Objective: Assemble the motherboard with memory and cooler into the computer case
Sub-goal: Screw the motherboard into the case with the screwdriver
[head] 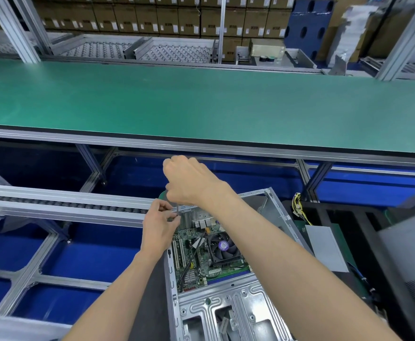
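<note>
From the head camera, the open computer case (228, 306) lies flat on its side right in front of the person, and the motherboard (201, 262) already sits inside it, green board up, with the cooler (223, 247) and its purple-labelled fan mounted on top. I can't make out memory sticks for certain.

Both hands work at the case's far-left corner. The right hand (189, 183) is fisted high around what looks like a screwdriver handle, the handle itself hidden in the palm. The thin shaft (177, 210) drops straight down below the fist. The left hand (159, 223) pinches that shaft low down between its fingertips, probably steadying the tip on a board screw. So my read is that the fastening step is under way.

Room is tight there. The case's rear wall (189, 207) stands just beyond the shaft, a roller conveyor rail (61, 205) runs just to the left, and a black cable (189, 264) lies across the board near the slots. The green bench top (201, 102) beyond is well apart. Yellow wires (297, 205) hang to the right of the case.
</note>
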A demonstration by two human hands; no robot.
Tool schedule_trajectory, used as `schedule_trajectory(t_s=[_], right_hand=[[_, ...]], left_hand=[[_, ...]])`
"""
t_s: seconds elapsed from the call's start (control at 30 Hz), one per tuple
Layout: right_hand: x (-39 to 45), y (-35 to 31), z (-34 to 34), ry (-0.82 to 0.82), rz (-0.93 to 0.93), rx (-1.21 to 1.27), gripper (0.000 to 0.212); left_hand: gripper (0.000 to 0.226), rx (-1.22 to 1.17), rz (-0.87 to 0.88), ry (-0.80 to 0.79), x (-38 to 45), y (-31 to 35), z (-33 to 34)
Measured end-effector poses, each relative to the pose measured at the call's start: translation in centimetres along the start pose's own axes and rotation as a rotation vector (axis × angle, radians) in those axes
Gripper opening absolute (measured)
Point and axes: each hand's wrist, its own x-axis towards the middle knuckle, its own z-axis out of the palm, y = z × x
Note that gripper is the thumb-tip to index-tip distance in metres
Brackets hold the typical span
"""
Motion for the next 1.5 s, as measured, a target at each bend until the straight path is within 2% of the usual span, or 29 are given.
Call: schedule_trajectory(t_s=[0.1,0.27,0.37,0.47,0.6,0.67,0.73,0.83,0.93,1.0,1.07,1.17,1.23,1.33,1.4,1.47,1.5], right_hand=[[-0.2,-0.2,0.4,0.094,0.059,-0.120,0.012],[0.0,-0.5,0.0,-0.026,-0.015,-0.011,0.026],[-0.1,-0.7,0.2,0.039,0.010,-0.057,0.020],[-0.2,-0.8,0.7,0.119,0.055,-0.137,0.016],[-0.1,-0.2,0.1,-0.024,0.007,0.038,0.029],[-0.2,0.1,0.0,-0.052,0.000,0.065,0.026],[-0.3,0.3,0.2,0.005,0.040,0.019,0.017],[-0.3,0.2,0.7,0.092,0.098,-0.105,0.018],[-0.2,0.2,0.4,0.043,0.058,-0.061,0.023],[-0.2,0.4,0.0,-0.026,0.002,0.011,0.030],[-0.3,0.4,-0.3,-0.050,-0.016,0.033,0.025],[-0.4,0.5,0.1,0.050,0.040,-0.079,0.021],[-0.3,0.3,0.4,0.082,0.059,-0.111,0.023],[-0.3,0.2,0.1,0.016,0.005,0.006,0.026],[-0.4,0.1,-0.1,-0.020,-0.020,0.035,0.026],[-0.4,-0.1,0.1,0.021,0.008,0.001,0.017],[-0.4,-0.2,0.2,0.057,0.031,-0.038,0.012]], left_hand=[[0.013,-0.002,0.018,-0.010,0.0,0.0,0.1],[0.027,-0.011,0.009,0.023,-0.1,0.3,0.0],[0.038,-0.119,-0.046,0.024,-0.3,0.6,-0.2],[0.036,-0.153,-0.071,0.012,-0.2,0.7,-0.2],[0.015,-0.103,-0.054,0.011,0.0,0.4,-0.2],[0.030,-0.106,-0.020,0.022,-0.2,0.4,-0.1],[0.042,-0.153,-0.020,0.032,-0.3,0.7,-0.2],[0.043,-0.171,-0.022,0.027,-0.4,1.0,-0.4],[0.044,-0.152,-0.018,0.036,-0.5,1.3,-0.5],[0.039,-0.121,-0.009,0.027,-0.4,1.0,-0.4],[0.020,-0.068,-0.003,-0.002,-0.3,0.5,-0.2],[0.009,-0.043,-0.003,-0.017,0.0,0.1,0.0],[0.018,-0.054,0.023,-0.001,-0.1,0.4,-0.2],[0.044,-0.074,0.017,0.040,-0.4,1.0,-0.4],[0.034,-0.046,0.012,0.032,-0.3,0.9,-0.3],[0.015,0.028,0.038,0.021,-0.2,0.6,-0.2],[0.012,0.039,0.043,0.010,-0.1,0.5,-0.1]])
